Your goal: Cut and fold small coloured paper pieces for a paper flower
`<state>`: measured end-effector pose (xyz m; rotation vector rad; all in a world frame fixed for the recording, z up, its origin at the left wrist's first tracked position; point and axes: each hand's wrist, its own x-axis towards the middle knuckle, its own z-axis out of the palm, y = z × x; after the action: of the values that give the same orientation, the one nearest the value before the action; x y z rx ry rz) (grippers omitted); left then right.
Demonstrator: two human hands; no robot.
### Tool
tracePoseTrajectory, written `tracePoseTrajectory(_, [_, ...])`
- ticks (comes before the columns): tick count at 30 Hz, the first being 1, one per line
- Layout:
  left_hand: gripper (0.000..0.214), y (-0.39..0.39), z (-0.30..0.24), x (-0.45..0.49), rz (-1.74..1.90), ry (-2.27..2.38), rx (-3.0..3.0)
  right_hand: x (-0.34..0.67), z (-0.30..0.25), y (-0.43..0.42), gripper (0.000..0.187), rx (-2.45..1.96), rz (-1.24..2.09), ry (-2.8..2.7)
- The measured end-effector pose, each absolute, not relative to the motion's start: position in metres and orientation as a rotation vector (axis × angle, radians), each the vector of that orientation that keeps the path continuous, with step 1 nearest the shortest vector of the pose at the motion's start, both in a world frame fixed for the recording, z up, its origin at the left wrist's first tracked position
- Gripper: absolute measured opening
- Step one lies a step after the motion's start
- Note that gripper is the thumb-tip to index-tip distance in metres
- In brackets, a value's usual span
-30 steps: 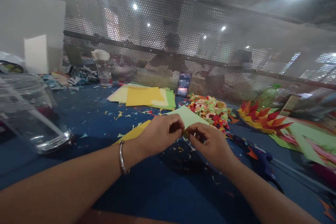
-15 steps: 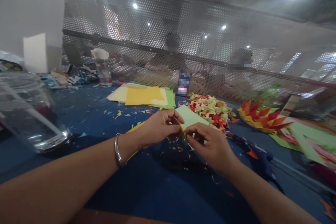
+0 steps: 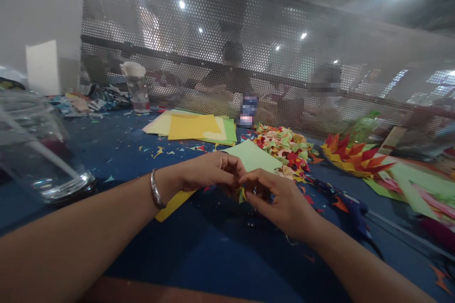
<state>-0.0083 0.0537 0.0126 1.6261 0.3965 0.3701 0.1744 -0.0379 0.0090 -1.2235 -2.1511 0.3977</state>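
Over the blue table [image 3: 199, 255], my left hand [image 3: 209, 173] and my right hand [image 3: 282, 199] meet fingertip to fingertip. Between them is a small yellow-green piece of paper [image 3: 242, 195], pinched from both sides and mostly hidden by the fingers. A silver bangle circles the left wrist. Under the left forearm lies a yellow paper sheet [image 3: 175, 206], partly covered. Just behind the hands rests a pale green paper sheet [image 3: 254, 154].
Behind lie stacked coloured sheets [image 3: 194, 127] and a heap of folded paper pieces [image 3: 289, 149]. A phone [image 3: 248, 111] stands upright. On the right are a glue gun [image 3: 355, 213] and an orange-yellow paper flower [image 3: 355, 156]; a clear jug [image 3: 39, 151] stands left. Scraps dot the table.
Both hands have shifted slightly, with the fingertips closer together and the small paper turned lower between them. The left forearm has moved, so more of the yellow sheet's near end shows.
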Motion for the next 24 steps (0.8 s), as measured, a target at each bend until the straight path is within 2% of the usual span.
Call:
tracePoseTrajectory(4, [0.014,0.055,0.011,-0.006,0.391,0.399,1.617,0.175,0.009,-0.037,0.014,-1.237,0.443,-2.113])
tracePoseTrajectory(14, [0.030,0.049,0.010,0.003,0.512,0.495,1.671,0.180,0.002,-0.029,0.006,-1.201,0.873,-1.931])
tracePoseTrajectory(24, [0.022,0.041,0.012,0.004,0.709,0.670,1.761,0.180,0.005,-0.029,0.008,-1.264,0.898,-1.825])
